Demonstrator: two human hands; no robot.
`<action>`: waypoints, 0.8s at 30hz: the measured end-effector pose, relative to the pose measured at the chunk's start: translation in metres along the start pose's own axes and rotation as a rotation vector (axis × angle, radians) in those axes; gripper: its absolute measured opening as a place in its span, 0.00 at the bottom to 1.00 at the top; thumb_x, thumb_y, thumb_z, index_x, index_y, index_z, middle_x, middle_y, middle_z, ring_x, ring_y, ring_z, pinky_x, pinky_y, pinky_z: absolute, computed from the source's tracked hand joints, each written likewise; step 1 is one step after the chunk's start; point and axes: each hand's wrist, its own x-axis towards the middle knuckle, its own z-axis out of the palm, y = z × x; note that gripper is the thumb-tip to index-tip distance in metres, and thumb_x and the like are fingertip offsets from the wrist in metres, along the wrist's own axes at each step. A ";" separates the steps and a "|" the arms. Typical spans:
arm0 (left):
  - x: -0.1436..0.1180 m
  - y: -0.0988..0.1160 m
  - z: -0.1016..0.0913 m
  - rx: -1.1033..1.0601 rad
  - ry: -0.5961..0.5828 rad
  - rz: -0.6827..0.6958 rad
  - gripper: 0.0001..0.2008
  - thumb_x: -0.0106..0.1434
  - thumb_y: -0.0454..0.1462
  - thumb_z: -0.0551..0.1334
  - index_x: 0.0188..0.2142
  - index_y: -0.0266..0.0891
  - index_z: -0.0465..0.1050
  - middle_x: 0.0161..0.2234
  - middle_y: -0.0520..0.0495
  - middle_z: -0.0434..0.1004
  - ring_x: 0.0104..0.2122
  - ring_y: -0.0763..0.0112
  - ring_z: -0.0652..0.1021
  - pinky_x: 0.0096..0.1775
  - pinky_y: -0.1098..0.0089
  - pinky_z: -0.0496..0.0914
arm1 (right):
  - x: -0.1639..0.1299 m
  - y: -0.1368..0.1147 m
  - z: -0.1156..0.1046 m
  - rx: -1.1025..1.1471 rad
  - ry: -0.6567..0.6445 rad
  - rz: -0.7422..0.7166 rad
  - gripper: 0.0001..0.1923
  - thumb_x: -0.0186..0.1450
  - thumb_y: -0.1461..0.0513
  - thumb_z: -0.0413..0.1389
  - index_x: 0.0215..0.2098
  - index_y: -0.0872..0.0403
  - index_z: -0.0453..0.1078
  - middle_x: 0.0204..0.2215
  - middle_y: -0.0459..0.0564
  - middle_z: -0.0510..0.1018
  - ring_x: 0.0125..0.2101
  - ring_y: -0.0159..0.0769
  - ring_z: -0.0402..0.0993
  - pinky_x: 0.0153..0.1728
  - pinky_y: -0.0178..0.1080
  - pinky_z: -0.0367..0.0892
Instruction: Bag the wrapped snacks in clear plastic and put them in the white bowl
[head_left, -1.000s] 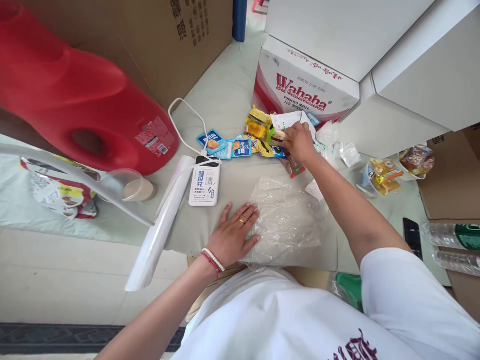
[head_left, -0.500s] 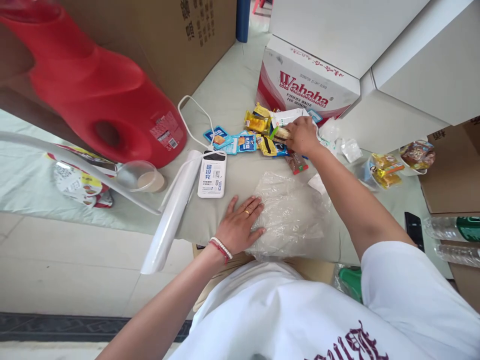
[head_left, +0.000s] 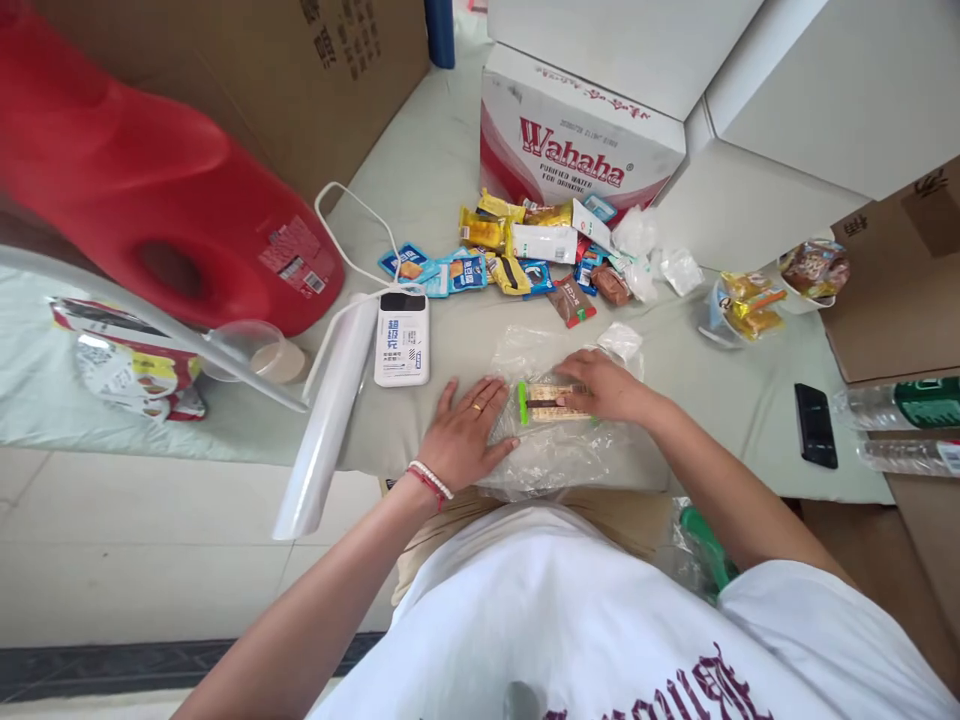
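Observation:
A crinkled sheet of clear plastic film (head_left: 540,455) lies flat before me. My left hand (head_left: 463,432) rests on its left edge, fingers stretched out and palm down. Over the film, my right hand (head_left: 600,388) grips the right end of a wrapped snack bar (head_left: 547,402) with green ends and a pale, grainy look. The hand covers part of the bar. Farther back lies a heap of small snack packets: blue ones (head_left: 469,272), yellow ones (head_left: 484,232), a white one (head_left: 544,243) and a brown one (head_left: 573,301).
A white power bank (head_left: 403,340) with a cable lies beside a roll of plastic film (head_left: 328,420). A red jug (head_left: 187,200) stands at left. Behind the packets is a Wahaha carton (head_left: 581,140). Bowls of snacks (head_left: 814,270) and a phone (head_left: 815,427) lie at right.
My right hand has come back from the snack heap with the snack bar and brought it down over the plastic film. My left hand stays flat at the film's edge.

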 end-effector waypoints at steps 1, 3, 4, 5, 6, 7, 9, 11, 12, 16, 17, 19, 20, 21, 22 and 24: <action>0.000 0.000 0.000 0.006 -0.001 0.002 0.37 0.72 0.53 0.55 0.73 0.39 0.54 0.72 0.36 0.62 0.71 0.50 0.63 0.72 0.41 0.42 | -0.002 -0.001 0.009 -0.052 0.078 -0.002 0.27 0.69 0.51 0.61 0.61 0.55 0.72 0.59 0.61 0.75 0.57 0.52 0.69 0.56 0.48 0.65; 0.000 0.000 0.000 0.016 -0.004 0.004 0.37 0.72 0.54 0.55 0.74 0.38 0.54 0.72 0.36 0.61 0.71 0.50 0.63 0.72 0.40 0.43 | -0.009 -0.005 0.021 -0.118 0.136 -0.007 0.34 0.66 0.49 0.64 0.65 0.55 0.68 0.64 0.63 0.70 0.63 0.57 0.61 0.60 0.53 0.62; 0.000 0.001 0.001 0.021 -0.006 0.003 0.37 0.72 0.54 0.54 0.74 0.38 0.54 0.72 0.36 0.61 0.72 0.50 0.63 0.72 0.40 0.43 | -0.013 -0.006 0.026 -0.134 0.125 -0.009 0.37 0.65 0.49 0.66 0.67 0.54 0.67 0.65 0.62 0.69 0.64 0.58 0.60 0.61 0.54 0.61; 0.000 0.001 0.001 0.026 -0.007 -0.001 0.37 0.72 0.54 0.54 0.74 0.38 0.54 0.72 0.35 0.61 0.71 0.50 0.63 0.72 0.40 0.43 | -0.016 -0.007 0.029 -0.147 0.112 -0.004 0.37 0.64 0.51 0.67 0.67 0.53 0.66 0.64 0.61 0.70 0.64 0.58 0.59 0.61 0.55 0.61; 0.000 0.001 0.001 0.031 -0.007 -0.007 0.37 0.72 0.53 0.54 0.74 0.38 0.54 0.72 0.35 0.61 0.71 0.50 0.63 0.72 0.40 0.43 | -0.020 -0.008 0.032 -0.157 0.112 0.007 0.36 0.64 0.53 0.67 0.67 0.53 0.65 0.64 0.60 0.70 0.64 0.57 0.58 0.61 0.55 0.61; 0.000 0.002 0.001 0.036 -0.007 -0.013 0.36 0.73 0.53 0.53 0.74 0.38 0.54 0.72 0.35 0.61 0.71 0.50 0.63 0.72 0.39 0.43 | -0.023 -0.007 0.034 -0.161 0.122 0.020 0.35 0.65 0.55 0.66 0.67 0.52 0.65 0.63 0.60 0.71 0.64 0.57 0.58 0.61 0.55 0.61; 0.000 0.002 0.001 0.047 -0.007 -0.018 0.36 0.73 0.53 0.53 0.74 0.40 0.54 0.72 0.35 0.61 0.71 0.49 0.63 0.72 0.39 0.44 | -0.029 -0.004 0.038 -0.143 0.156 0.045 0.31 0.66 0.55 0.65 0.65 0.52 0.67 0.62 0.59 0.71 0.62 0.56 0.59 0.60 0.54 0.62; 0.000 0.003 0.001 0.060 -0.010 -0.016 0.36 0.72 0.52 0.53 0.74 0.41 0.55 0.72 0.35 0.60 0.71 0.48 0.63 0.71 0.39 0.44 | -0.032 -0.001 0.040 -0.120 0.188 0.069 0.29 0.66 0.53 0.65 0.63 0.52 0.69 0.61 0.59 0.71 0.60 0.56 0.59 0.59 0.54 0.62; 0.000 0.004 0.001 0.067 -0.013 -0.015 0.36 0.72 0.52 0.54 0.74 0.41 0.55 0.72 0.35 0.59 0.71 0.48 0.63 0.71 0.39 0.44 | -0.032 0.000 0.041 -0.118 0.196 0.077 0.29 0.66 0.53 0.65 0.62 0.53 0.69 0.61 0.60 0.71 0.60 0.57 0.60 0.58 0.54 0.62; -0.001 0.005 0.002 0.087 -0.024 -0.023 0.36 0.72 0.53 0.54 0.74 0.42 0.53 0.73 0.36 0.57 0.72 0.48 0.62 0.71 0.38 0.42 | -0.030 0.000 0.044 -0.140 0.187 0.081 0.27 0.64 0.55 0.65 0.59 0.54 0.70 0.56 0.60 0.74 0.59 0.57 0.60 0.58 0.54 0.61; -0.001 0.005 0.003 0.090 -0.029 -0.027 0.36 0.72 0.53 0.54 0.74 0.42 0.53 0.73 0.36 0.57 0.72 0.48 0.62 0.71 0.38 0.41 | -0.030 0.002 0.043 -0.132 0.175 0.087 0.26 0.64 0.55 0.66 0.57 0.55 0.71 0.54 0.60 0.75 0.58 0.56 0.61 0.57 0.53 0.62; -0.002 0.006 0.003 0.095 -0.042 -0.035 0.36 0.72 0.53 0.53 0.75 0.42 0.53 0.74 0.36 0.55 0.72 0.48 0.61 0.71 0.36 0.40 | -0.033 0.010 0.038 -0.099 0.149 0.106 0.23 0.62 0.54 0.66 0.53 0.55 0.73 0.51 0.59 0.75 0.55 0.54 0.64 0.55 0.50 0.63; -0.003 0.006 0.003 0.096 -0.048 -0.039 0.36 0.72 0.53 0.53 0.75 0.42 0.52 0.74 0.36 0.55 0.72 0.48 0.61 0.71 0.36 0.40 | -0.036 0.016 0.035 -0.079 0.141 0.119 0.23 0.61 0.54 0.66 0.51 0.55 0.73 0.49 0.58 0.76 0.53 0.53 0.65 0.54 0.48 0.63; -0.004 0.007 0.003 0.096 -0.053 -0.042 0.36 0.72 0.52 0.53 0.75 0.42 0.52 0.74 0.37 0.54 0.72 0.48 0.61 0.71 0.35 0.40 | -0.040 0.022 0.030 -0.057 0.140 0.135 0.23 0.61 0.53 0.66 0.49 0.55 0.74 0.47 0.57 0.76 0.51 0.52 0.66 0.53 0.47 0.63; -0.005 0.007 0.003 0.095 -0.056 -0.047 0.36 0.72 0.52 0.53 0.75 0.42 0.52 0.74 0.37 0.54 0.72 0.48 0.60 0.71 0.35 0.40 | -0.044 0.028 0.025 -0.031 0.149 0.154 0.23 0.60 0.52 0.66 0.48 0.55 0.74 0.45 0.56 0.76 0.49 0.50 0.67 0.52 0.46 0.63; -0.006 0.008 0.003 0.094 -0.054 -0.051 0.36 0.72 0.52 0.53 0.75 0.42 0.52 0.74 0.37 0.54 0.72 0.47 0.61 0.71 0.34 0.40 | -0.051 0.035 0.014 0.027 0.196 0.182 0.23 0.60 0.50 0.66 0.48 0.55 0.74 0.43 0.55 0.77 0.48 0.49 0.67 0.51 0.44 0.63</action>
